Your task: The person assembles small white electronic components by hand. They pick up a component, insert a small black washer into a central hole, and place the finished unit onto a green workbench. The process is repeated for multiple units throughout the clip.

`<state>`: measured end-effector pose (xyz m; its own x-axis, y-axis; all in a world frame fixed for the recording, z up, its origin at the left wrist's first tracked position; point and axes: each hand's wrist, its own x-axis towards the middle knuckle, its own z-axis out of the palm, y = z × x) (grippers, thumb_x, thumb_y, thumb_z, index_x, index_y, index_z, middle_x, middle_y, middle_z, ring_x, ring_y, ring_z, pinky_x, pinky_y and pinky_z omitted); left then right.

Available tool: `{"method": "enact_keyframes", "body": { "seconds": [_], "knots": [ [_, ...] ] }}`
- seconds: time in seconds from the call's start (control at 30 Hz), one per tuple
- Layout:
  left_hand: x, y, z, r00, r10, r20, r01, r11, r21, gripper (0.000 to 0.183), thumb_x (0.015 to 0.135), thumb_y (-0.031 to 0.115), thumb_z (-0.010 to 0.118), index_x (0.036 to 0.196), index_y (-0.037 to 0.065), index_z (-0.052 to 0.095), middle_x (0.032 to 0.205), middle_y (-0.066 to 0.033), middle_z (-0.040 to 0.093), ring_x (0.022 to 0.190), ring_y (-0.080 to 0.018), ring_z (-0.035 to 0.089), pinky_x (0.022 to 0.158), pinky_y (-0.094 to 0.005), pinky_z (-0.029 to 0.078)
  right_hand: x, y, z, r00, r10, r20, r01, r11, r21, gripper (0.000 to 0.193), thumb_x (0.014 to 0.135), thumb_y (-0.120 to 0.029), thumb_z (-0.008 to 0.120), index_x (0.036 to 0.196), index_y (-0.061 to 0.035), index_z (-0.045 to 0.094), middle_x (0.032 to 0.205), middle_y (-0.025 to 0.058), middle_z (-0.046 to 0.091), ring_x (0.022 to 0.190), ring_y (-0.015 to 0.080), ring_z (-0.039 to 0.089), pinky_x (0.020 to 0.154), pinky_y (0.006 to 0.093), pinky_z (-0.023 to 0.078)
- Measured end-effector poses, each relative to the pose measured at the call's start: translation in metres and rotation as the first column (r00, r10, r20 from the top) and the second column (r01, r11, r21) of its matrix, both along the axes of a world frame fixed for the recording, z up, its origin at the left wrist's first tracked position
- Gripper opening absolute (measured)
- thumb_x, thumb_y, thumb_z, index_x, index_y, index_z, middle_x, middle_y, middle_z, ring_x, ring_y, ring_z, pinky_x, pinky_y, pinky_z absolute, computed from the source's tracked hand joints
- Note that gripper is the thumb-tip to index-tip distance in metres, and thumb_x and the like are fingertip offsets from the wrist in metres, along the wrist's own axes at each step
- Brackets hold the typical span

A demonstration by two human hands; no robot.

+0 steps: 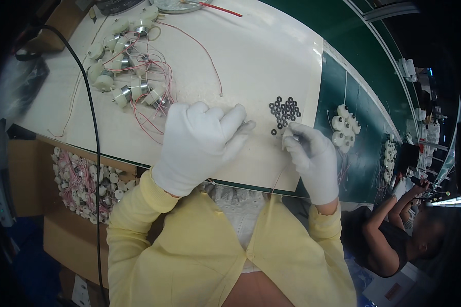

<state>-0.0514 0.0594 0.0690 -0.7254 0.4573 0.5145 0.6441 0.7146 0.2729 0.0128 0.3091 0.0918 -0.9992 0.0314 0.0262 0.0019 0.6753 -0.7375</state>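
Note:
Both my hands wear white gloves above a white table. My left hand (202, 140) is closed, its thumb and index finger brought together near the tabletop; what they pinch, if anything, is too small to make out. My right hand (315, 161) is also closed, fingertips pinching a small off-white part (287, 137) that is mostly hidden. A thin pale wire (279, 178) hangs below that hand toward the table's near edge. Just beyond the right fingertips lies a cluster of small black rings (286, 110). Small motors with white caps (122, 64) and red and white wires heap up beyond my left hand.
An open cardboard box (69, 245) full of similar wired parts stands at the left below the table. A black cable (89, 97) crosses the left side. Round white parts (346, 128) sit on a green surface at right. A dark-clothed person (379, 235) works at far right.

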Motion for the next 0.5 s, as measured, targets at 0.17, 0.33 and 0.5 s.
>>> {"method": "enact_keyframes", "body": {
  "seconds": [0.17, 0.33, 0.5],
  "knots": [
    [0.0, -0.001, -0.001, 1.0, -0.005, 0.022, 0.004, 1.0, 0.017, 0.02, 0.085, 0.027, 0.08, 0.1, 0.017, 0.073, 0.066, 0.0016, 0.048, 0.066, -0.0204, 0.051, 0.067, -0.0377, 0.041, -0.007, -0.024, -0.006, 0.987, 0.051, -0.15, -0.007, 0.961, 0.278, 0.028, 0.085, -0.017, 0.084, 0.108, -0.0087, 0.07, 0.08, 0.0065, 0.074, 0.063, 0.0248, 0.069, 0.059, 0.0354, 0.053],
    [0.0, -0.001, 0.001, 0.999, -0.003, 0.037, 0.002, 1.0, 0.03, 0.02, 0.084, 0.026, 0.081, 0.101, 0.017, 0.073, 0.067, 0.0015, 0.05, 0.066, -0.0207, 0.052, 0.068, -0.0383, 0.041, -0.003, -0.028, -0.004, 0.976, 0.063, -0.21, 0.031, 0.908, 0.419, 0.026, 0.085, -0.019, 0.085, 0.104, -0.0105, 0.069, 0.076, 0.0042, 0.073, 0.06, 0.0241, 0.067, 0.058, 0.0376, 0.048],
    [0.001, -0.001, 0.002, 0.998, -0.021, 0.052, 0.02, 1.0, 0.019, 0.02, 0.083, 0.026, 0.08, 0.1, 0.018, 0.073, 0.067, 0.002, 0.052, 0.067, -0.0207, 0.054, 0.068, -0.0386, 0.041, 0.014, -0.026, 0.013, 0.971, 0.174, -0.164, -0.053, 0.824, 0.564, 0.027, 0.085, -0.026, 0.085, 0.102, -0.0123, 0.069, 0.072, 0.0032, 0.07, 0.059, 0.0241, 0.063, 0.06, 0.0375, 0.042]
  ]
}}
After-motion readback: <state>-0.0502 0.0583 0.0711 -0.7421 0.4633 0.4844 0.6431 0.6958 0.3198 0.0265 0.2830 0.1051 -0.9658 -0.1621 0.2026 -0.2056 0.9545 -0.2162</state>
